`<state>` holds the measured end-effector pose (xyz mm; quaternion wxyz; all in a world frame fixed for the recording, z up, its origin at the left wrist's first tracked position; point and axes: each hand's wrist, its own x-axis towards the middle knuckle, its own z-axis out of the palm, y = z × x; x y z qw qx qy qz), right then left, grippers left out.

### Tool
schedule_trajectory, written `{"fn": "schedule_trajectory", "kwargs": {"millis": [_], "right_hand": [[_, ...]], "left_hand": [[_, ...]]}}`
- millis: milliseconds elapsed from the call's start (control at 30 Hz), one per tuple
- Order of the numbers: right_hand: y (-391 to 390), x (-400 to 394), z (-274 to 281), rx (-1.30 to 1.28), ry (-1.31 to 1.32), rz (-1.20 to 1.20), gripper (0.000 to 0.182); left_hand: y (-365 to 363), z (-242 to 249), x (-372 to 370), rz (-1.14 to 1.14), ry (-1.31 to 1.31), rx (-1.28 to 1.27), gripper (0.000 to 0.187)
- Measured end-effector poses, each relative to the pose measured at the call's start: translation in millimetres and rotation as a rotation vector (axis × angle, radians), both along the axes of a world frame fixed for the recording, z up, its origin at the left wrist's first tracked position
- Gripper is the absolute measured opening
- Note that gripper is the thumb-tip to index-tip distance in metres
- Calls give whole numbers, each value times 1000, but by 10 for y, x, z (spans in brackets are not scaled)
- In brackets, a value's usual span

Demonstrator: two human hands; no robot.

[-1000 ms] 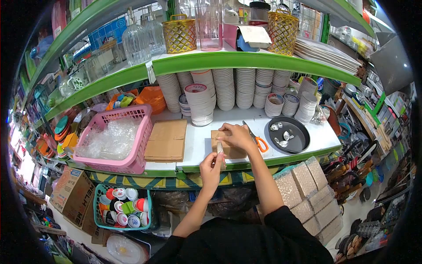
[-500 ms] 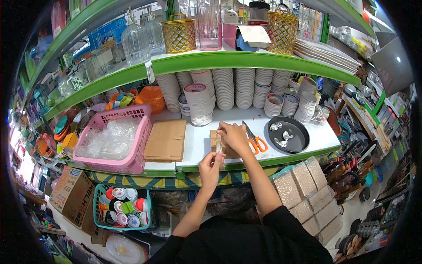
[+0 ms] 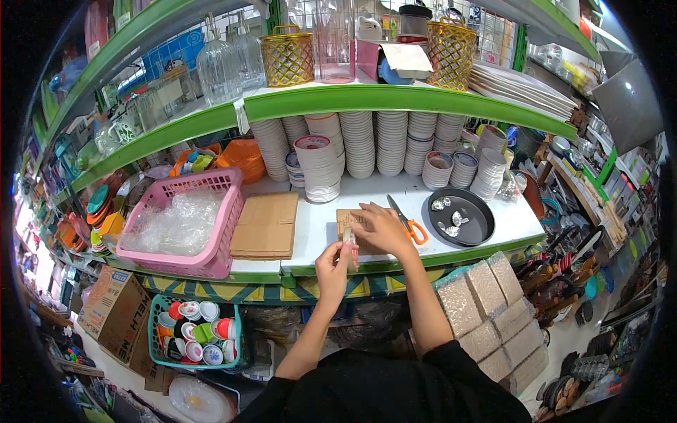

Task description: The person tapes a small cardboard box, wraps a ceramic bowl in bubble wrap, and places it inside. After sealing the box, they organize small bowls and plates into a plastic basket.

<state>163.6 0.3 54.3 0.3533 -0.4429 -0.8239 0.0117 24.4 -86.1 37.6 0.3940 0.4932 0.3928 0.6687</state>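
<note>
My left hand is closed around a roll of clear tape, held upright at the shelf's front edge. Fingers outstretched, my right hand lies over a small brown cardboard box, its fingertips close to the tape roll. Much of the box is hidden under that hand. Just right of it lie orange-handled scissors, blades pointing away from me. Farther right, a round black pan holds several crumpled silvery pieces.
Flattened cardboard sheets and a pink basket of bubble wrap stand left. Stacked white bowls line the back under a green-edged shelf. Bubble-wrapped packages sit below right, a teal basket of lids below left.
My right hand has gone from a pinch at the box's top to lying flatter across it, lower and slightly to the right. The left hand and tape roll shifted slightly left.
</note>
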Motion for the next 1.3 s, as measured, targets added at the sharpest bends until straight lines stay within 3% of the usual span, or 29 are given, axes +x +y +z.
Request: {"fn": "schedule_trajectory", "kwargs": {"millis": [67, 133, 167, 200, 267, 300, 367, 567, 667, 900, 967, 1200, 1300], "right_hand": [[-28, 81, 45, -82, 45, 46, 36], [-61, 177, 18, -185, 420, 62, 33], [-51, 216, -51, -39, 452, -35, 28], [-38, 278, -137, -41, 452, -36, 28], [-21, 419, -313, -119, 524, -339, 23], [-39, 470, -382, -119, 523, -341, 23], [-62, 537, -523, -122, 250, -549, 25], [-65, 585, -682, -19, 191, -603, 34], [-51, 640, -612, -180, 226, -605, 34], [-80, 756, -538, -262, 386, -531, 37], [-110, 775, -544, -261, 632, -469, 38], [-281, 758, -267, -171, 670, -367, 41], [-366, 762, -152, -25, 504, -313, 42]], "left_hand": [[3, 5, -10, -13, -7, -15, 26], [6, 6, -27, -5, 20, -13, 27], [3, 4, -30, -1, 47, -15, 28], [-7, 14, -30, -2, 46, -17, 28], [-25, 50, -29, -88, -75, -35, 29], [-23, 45, -30, -90, -76, -36, 29], [-16, 35, -46, -117, -114, -30, 30], [-22, 71, -62, -122, -43, -7, 27], [-32, 107, -40, -97, -30, 1, 26], [11, 86, -16, -85, -16, 10, 26], [9, 95, -28, -72, 5, 10, 26], [17, 118, -39, -69, 21, -1, 25], [25, 123, -46, -82, 3, 3, 25]]}}
